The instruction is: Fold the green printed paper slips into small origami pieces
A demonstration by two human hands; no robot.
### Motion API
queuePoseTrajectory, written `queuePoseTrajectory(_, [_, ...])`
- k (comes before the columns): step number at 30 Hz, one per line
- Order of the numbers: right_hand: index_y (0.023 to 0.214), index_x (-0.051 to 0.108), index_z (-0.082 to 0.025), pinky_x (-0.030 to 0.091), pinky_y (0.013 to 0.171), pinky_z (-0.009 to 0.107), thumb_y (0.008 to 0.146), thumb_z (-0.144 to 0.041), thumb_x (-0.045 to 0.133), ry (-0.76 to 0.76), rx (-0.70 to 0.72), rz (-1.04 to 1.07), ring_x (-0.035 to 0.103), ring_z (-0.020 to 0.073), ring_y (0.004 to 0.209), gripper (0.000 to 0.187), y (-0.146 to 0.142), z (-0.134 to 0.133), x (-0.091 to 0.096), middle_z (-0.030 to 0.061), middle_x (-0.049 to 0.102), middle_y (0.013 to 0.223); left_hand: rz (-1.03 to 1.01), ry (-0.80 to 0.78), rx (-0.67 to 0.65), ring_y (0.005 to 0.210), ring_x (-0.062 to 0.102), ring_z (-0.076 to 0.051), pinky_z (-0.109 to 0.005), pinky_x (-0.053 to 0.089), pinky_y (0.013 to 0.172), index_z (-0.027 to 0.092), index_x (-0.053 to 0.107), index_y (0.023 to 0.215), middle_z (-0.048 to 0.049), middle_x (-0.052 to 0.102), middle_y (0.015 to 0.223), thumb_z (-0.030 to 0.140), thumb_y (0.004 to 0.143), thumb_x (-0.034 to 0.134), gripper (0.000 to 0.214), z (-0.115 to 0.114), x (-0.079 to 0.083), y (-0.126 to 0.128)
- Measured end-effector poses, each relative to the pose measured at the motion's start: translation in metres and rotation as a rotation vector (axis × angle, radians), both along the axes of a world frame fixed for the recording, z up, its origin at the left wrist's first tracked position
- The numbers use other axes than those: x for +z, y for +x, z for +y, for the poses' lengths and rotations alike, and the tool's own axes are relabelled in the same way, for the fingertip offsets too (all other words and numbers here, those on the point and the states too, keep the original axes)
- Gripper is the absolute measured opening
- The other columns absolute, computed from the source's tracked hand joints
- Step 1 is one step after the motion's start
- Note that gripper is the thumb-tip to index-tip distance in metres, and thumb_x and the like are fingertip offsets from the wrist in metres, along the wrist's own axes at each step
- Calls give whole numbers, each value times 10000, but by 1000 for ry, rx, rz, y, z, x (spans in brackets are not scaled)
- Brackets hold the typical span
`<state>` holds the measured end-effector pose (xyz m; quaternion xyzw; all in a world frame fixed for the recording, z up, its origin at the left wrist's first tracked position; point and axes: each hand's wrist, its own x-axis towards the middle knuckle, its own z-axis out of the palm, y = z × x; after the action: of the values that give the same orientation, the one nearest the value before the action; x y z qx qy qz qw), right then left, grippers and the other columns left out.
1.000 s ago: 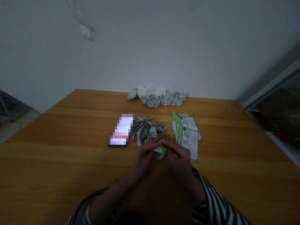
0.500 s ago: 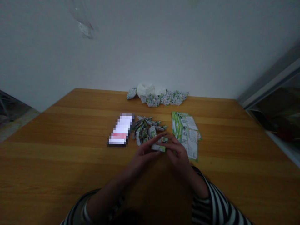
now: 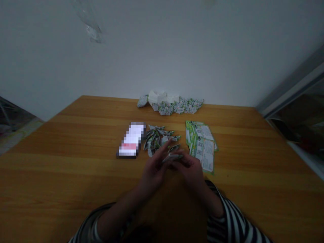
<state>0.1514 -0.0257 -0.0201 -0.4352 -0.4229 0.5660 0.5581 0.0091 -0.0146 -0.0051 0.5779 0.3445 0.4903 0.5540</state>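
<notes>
Both of my hands meet at the middle of the wooden table (image 3: 63, 168). My left hand (image 3: 153, 170) and my right hand (image 3: 191, 170) pinch a small folded green-and-white paper piece (image 3: 172, 157) between their fingertips, just above the tabletop. The left index finger sticks out towards a heap of several similar folded pieces (image 3: 158, 138) lying right behind the hands. To the right of my right hand lies a fanned stack of flat green-and-white leaflets (image 3: 202, 145). Striped sleeves cover both forearms.
A phone with a lit screen (image 3: 131, 140) lies left of the heap. Along the back edge by the white wall sits a row of folded paper pieces with white tissue (image 3: 169, 104). A window frame (image 3: 291, 98) runs along the right.
The folded piece was turned and lifted a little between my fingers, from low on the table to flat at fingertip height. My hands moved slightly farther from me.
</notes>
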Motion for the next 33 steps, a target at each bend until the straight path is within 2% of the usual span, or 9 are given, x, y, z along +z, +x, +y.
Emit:
queuePoseTrajectory(5, [782, 743, -191, 572, 580, 253, 741, -254, 730, -25, -24, -56, 678, 155, 611, 76, 0, -2, 2, 1, 729, 680, 176, 96, -14, 1198, 630, -212, -321, 466, 1037, 243, 608, 1322, -65, 696, 1261, 237, 957, 540, 371, 0, 5, -1])
queuePoseTrajectory(9, [754, 734, -182, 515, 523, 218, 724, -249, 728, -25, -45, -194, 627, 125, 548, 73, 11, 3, 2, -6, 696, 631, 368, 99, 162, 917, 717, -207, -278, 532, 831, 187, 761, 978, -56, 781, 977, 282, 915, 586, 209, 8, 10, -9])
queuePoseTrajectory(13, [721, 679, -184, 462, 439, 208, 752, -351, 714, -36, 45, -232, 558, 106, 443, 173, 22, 8, 3, -39, 603, 520, 456, 53, 187, 662, 655, -166, -234, 486, 623, 159, 737, 788, -28, 728, 708, 319, 859, 637, 201, 14, 10, -15])
queuePoseTrajectory(19, [693, 600, -200, 488, 448, 220, 827, -468, 658, -43, 217, -265, 608, 125, 450, 306, 26, 8, -1, -34, 619, 531, 351, -147, -22, 568, 528, -119, -203, 398, 521, 141, 642, 705, 10, 581, 607, 423, 855, 599, 322, 16, 12, -13])
queuePoseTrajectory(24, [689, 594, -196, 507, 464, 222, 821, -473, 675, -41, 189, -280, 635, 134, 480, 317, 20, 5, -7, -30, 644, 557, 395, -167, 62, 515, 449, -107, -206, 343, 491, 149, 596, 580, 32, 492, 508, 408, 814, 619, 350, 20, 7, -14])
queuePoseTrajectory(27, [711, 620, -192, 508, 462, 228, 828, -460, 676, -35, 92, -236, 619, 133, 476, 298, 12, 4, -8, -23, 652, 566, 303, -221, 58, 577, 548, -136, -224, 414, 541, 148, 671, 711, 2, 610, 599, 425, 814, 632, 298, 21, 4, -11])
queuePoseTrajectory(29, [811, 651, -193, 522, 469, 238, 843, -442, 669, -31, 0, -171, 621, 137, 483, 251, 7, 2, -8, -14, 673, 609, 186, -263, 23, 676, 636, -172, -259, 486, 620, 154, 677, 983, -29, 700, 757, 430, 796, 672, 334, 20, 4, -8])
queuePoseTrajectory(31, [1070, 651, -205, 553, 496, 256, 859, -414, 663, -24, -37, -116, 639, 149, 504, 297, 4, 0, -8, -7, 697, 668, 107, -272, 19, 737, 673, -192, -294, 522, 677, 172, 548, 1234, -47, 721, 866, 413, 799, 694, 519, 19, 4, -6])
queuePoseTrajectory(33, [1388, 482, -251, 584, 532, 282, 888, -387, 636, 1, 43, -95, 664, 163, 538, 540, 6, -1, -6, -2, 717, 736, 103, -232, 52, 734, 673, -191, -300, 527, 685, 185, 476, 1296, -50, 711, 882, 400, 828, 682, 555, 19, 2, -7])
